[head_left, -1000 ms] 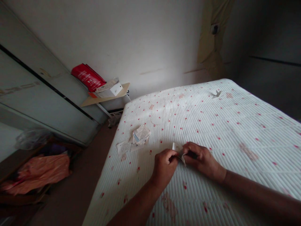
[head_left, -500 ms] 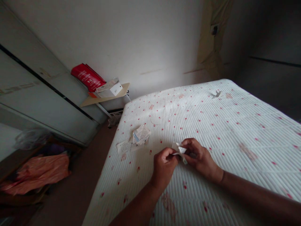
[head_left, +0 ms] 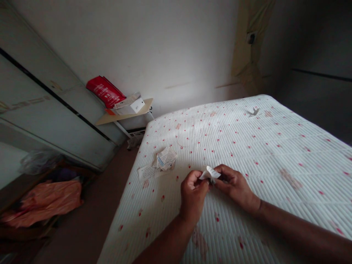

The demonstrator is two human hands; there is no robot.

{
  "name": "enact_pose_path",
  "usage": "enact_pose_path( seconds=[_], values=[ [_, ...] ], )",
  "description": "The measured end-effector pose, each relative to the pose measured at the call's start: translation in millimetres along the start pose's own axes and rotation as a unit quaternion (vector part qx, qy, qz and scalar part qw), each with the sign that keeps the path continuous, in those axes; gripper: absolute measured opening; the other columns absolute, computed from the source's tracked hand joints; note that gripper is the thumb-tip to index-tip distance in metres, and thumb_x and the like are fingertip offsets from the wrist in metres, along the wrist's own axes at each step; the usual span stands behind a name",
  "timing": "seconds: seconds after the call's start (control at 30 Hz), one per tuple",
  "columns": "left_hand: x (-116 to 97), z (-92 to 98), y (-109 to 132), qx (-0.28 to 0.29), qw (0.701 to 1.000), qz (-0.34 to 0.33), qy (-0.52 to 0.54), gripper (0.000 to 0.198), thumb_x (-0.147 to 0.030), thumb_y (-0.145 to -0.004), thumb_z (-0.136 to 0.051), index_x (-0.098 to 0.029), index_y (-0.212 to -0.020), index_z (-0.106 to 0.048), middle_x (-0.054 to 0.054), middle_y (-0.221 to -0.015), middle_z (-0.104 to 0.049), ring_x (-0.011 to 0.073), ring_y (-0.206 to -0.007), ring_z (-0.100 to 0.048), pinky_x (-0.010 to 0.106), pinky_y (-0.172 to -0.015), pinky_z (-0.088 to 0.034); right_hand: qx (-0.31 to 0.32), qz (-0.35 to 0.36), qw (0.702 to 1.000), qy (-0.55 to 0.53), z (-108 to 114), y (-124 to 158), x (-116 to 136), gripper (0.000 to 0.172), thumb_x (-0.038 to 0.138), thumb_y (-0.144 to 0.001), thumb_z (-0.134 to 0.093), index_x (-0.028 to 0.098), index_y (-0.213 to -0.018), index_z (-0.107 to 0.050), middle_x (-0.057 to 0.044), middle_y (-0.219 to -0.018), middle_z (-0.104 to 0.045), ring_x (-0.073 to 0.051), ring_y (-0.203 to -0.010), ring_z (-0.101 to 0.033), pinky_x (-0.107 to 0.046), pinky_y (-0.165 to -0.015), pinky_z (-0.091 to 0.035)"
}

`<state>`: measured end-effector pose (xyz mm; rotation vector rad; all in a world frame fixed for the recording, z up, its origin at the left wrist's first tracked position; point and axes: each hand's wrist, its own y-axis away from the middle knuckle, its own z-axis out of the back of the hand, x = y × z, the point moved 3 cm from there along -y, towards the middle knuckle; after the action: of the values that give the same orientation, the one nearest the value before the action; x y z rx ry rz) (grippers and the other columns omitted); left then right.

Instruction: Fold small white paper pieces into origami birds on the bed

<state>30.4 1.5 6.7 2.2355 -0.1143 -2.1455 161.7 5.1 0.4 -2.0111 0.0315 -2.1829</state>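
A small piece of folded paper (head_left: pixel 210 172) is held between my two hands, just above the mattress (head_left: pixel 231 227). My left hand (head_left: pixel 193 192) pinches its left side between thumb and fingers. On the other side, my right hand (head_left: pixel 235 187) grips it with thumb and curled fingers. The paper's upper flaps stand up and apart; its lower part is hidden by my fingertips. To the left lies a loose pile of printed paper pieces (head_left: pixel 165 160). Toward the far right of the mattress rests a folded paper bird (head_left: pixel 253 112).
Beyond the mattress's left corner, a small table (head_left: pixel 110 118) carries a red bag (head_left: pixel 106 91) and a white box (head_left: pixel 132 106). An orange plastic bag (head_left: pixel 52 198) lies on a low shelf at the left. A wall (head_left: pixel 178 47) borders the far side.
The paper's flaps have spread and turned upward between my fingers. Both hands stay in nearly the same place, and the view has shifted slightly.
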Motion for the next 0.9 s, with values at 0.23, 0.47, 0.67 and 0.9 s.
enact_pose_path(
  seconds=[0.23,0.47,0.67,0.9],
  values=[
    [-2.0,-3.0,0.9,-0.030,0.999,0.014,0.034,0.005,-0.015,-0.068,-0.054,-0.015,-0.071,-0.050,-0.001,-0.064,-0.057,0.0093,-0.056,-0.055,0.019,-0.052,-0.044,0.001,-0.010,0.999,-0.034,-0.8,0.8,-0.3,0.011,0.028,-0.075,-0.060,0.018,-0.077,-0.055,-0.001,-0.070,-0.060,-0.014,-0.064,-0.057,-0.025,-0.059,-0.047],
    [-3.6,-2.6,2.0,-0.024,0.998,0.001,0.058,0.012,-0.025,-0.074,-0.057,-0.015,-0.075,-0.049,0.000,-0.064,-0.057,0.0100,-0.056,-0.056,0.021,-0.054,-0.045,-0.001,-0.001,0.999,-0.039,1.9,0.6,-4.0,0.012,0.030,-0.077,-0.060,0.019,-0.078,-0.055,0.000,-0.072,-0.060,-0.013,-0.066,-0.058,-0.025,-0.061,-0.047],
    [-2.5,-2.4,2.8,-0.039,0.997,-0.026,0.058,0.015,-0.024,-0.076,-0.058,-0.016,-0.071,-0.046,-0.002,-0.063,-0.054,0.0084,-0.055,-0.054,0.019,-0.055,-0.044,-0.004,0.017,1.000,-0.023,2.3,0.7,-1.3,0.010,0.028,-0.078,-0.060,0.019,-0.078,-0.056,0.000,-0.073,-0.060,-0.013,-0.068,-0.059,-0.024,-0.063,-0.048],
    [-4.6,-3.2,6.4,-0.051,0.994,-0.027,0.093,0.028,-0.019,-0.073,-0.060,-0.019,-0.098,-0.049,-0.001,-0.071,-0.059,0.0102,-0.061,-0.056,0.021,-0.059,-0.047,0.000,0.045,0.999,0.005,2.7,1.8,12.1,0.009,0.027,-0.079,-0.057,0.019,-0.075,-0.057,0.000,-0.069,-0.061,-0.012,-0.065,-0.058,-0.023,-0.062,-0.047]
  ],
)
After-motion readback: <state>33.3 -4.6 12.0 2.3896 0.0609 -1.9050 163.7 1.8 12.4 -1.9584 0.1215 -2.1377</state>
